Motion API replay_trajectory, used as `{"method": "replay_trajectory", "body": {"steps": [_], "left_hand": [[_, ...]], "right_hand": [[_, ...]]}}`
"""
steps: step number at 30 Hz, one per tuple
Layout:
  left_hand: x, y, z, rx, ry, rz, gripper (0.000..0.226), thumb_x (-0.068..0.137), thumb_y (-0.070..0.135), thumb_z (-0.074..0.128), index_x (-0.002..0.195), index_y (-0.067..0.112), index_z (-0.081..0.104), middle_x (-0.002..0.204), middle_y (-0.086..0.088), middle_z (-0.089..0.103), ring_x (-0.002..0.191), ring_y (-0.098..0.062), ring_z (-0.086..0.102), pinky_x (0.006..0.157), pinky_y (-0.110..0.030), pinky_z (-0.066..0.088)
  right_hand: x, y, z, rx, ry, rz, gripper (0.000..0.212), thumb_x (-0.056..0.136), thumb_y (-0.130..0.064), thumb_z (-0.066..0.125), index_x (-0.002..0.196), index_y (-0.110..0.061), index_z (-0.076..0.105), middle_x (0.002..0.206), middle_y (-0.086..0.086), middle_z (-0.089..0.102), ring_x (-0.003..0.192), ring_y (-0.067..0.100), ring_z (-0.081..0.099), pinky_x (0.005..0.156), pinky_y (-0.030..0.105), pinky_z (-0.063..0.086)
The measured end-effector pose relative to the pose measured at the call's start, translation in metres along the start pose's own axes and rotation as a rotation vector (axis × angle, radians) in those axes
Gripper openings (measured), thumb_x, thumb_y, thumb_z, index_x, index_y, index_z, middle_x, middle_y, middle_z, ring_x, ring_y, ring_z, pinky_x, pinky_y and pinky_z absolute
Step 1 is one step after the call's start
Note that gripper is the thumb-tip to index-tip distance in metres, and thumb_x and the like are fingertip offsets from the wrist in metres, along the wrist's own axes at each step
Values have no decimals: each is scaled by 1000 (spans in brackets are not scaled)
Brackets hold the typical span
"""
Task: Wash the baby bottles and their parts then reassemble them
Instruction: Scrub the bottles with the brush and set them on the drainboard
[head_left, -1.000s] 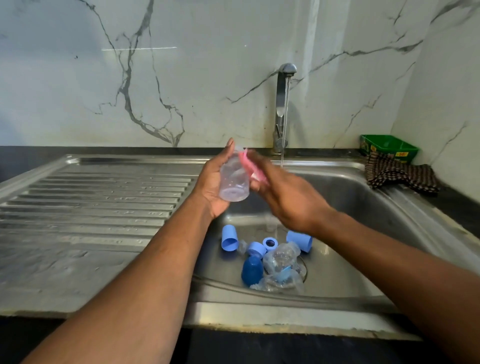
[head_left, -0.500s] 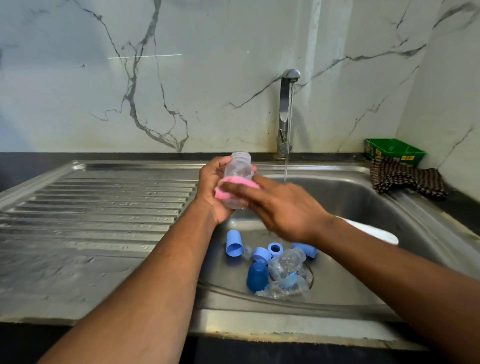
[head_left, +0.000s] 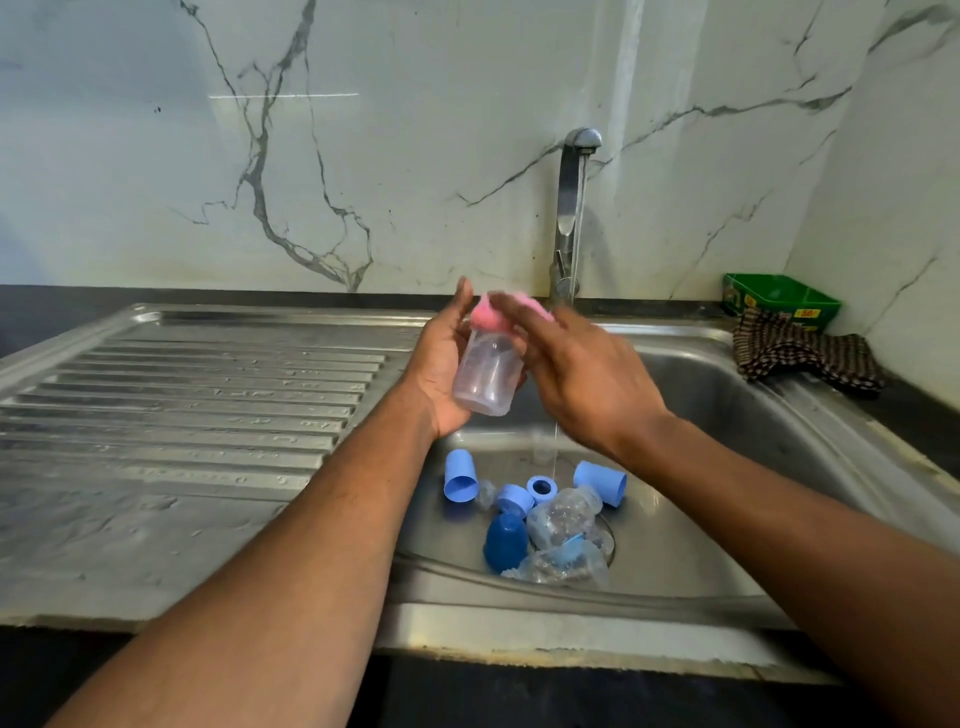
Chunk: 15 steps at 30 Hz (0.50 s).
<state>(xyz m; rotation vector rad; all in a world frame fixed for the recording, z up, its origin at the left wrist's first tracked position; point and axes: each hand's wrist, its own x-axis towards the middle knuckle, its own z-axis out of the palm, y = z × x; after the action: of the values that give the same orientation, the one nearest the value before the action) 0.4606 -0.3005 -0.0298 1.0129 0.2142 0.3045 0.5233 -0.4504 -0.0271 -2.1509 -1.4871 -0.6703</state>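
Left hand (head_left: 441, 364) holds a clear bottle (head_left: 488, 376) above the sink (head_left: 727, 415), fingers curled round its far side, bottle tilted with its neck up. Right hand (head_left: 582, 374), blurred, presses a pink sponge (head_left: 498, 314) onto the bottle's neck; its grip on the sponge cannot be made out clearly. Water runs from the tap (head_left: 571, 208) just beside the right hand. In the basin near the drain lie two light-blue caps (head_left: 460, 478), a dark-blue cap (head_left: 505, 540), blue rings (head_left: 541, 487) and two more clear bottles (head_left: 563, 517). A checked cloth (head_left: 800, 353) lies on the worktop (head_left: 914, 415), right.
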Motion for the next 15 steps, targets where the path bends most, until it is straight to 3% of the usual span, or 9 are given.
{"method": "replay_trajectory", "body": {"steps": [3, 4, 8, 12, 13, 15], "left_hand": [[1, 2, -7, 9, 58, -51, 39, 91, 44, 53, 89, 7, 64, 75, -10, 64, 65, -22, 61, 64, -29, 49], [2, 2, -8, 5, 60, -43, 33, 91, 38, 52, 89, 8, 65, 74, -9, 63, 64, -22, 61, 63, -28, 50], [0, -1, 3, 43, 6, 0, 26, 92, 26, 48, 90, 9, 67, 82, -8, 64, 68, -21, 61, 68, -32, 49], [-5, 2, 0, -32, -15, -86, 31, 95, 30, 48, 90, 5, 66, 73, -10, 65, 61, -21, 61, 56, -25, 51], [-6, 3, 1, -61, -23, -112, 32, 95, 31, 48, 90, 4, 66, 73, -11, 66, 59, -22, 63, 55, -25, 53], [-5, 2, 6, -116, -25, -134, 32, 95, 29, 47, 89, 4, 67, 73, -13, 68, 59, -25, 66, 55, -29, 56]], "right_hand": [[-11, -9, -3, 6, -206, -234, 48, 101, -44, 29, 148, -50, 28, 117, 4, 59, 88, 30, 62, 68, 40, 52], [-7, -5, -3, -20, -195, -228, 48, 100, -44, 29, 148, -50, 29, 117, 3, 58, 89, 29, 61, 68, 40, 52], [11, 14, -3, 88, 37, 123, 51, 101, -29, 42, 147, -47, 33, 116, 6, 60, 102, 31, 59, 82, 44, 52], [-13, -2, -5, 148, -141, -140, 47, 102, -34, 41, 147, -47, 35, 123, 2, 60, 102, 28, 60, 81, 43, 53], [-12, -2, -7, 129, -135, -145, 47, 102, -33, 42, 147, -48, 36, 123, 1, 59, 103, 28, 60, 80, 43, 53], [0, 4, -9, 60, -32, 24, 52, 101, -26, 43, 147, -49, 35, 118, 4, 58, 101, 29, 59, 80, 43, 52]]}}
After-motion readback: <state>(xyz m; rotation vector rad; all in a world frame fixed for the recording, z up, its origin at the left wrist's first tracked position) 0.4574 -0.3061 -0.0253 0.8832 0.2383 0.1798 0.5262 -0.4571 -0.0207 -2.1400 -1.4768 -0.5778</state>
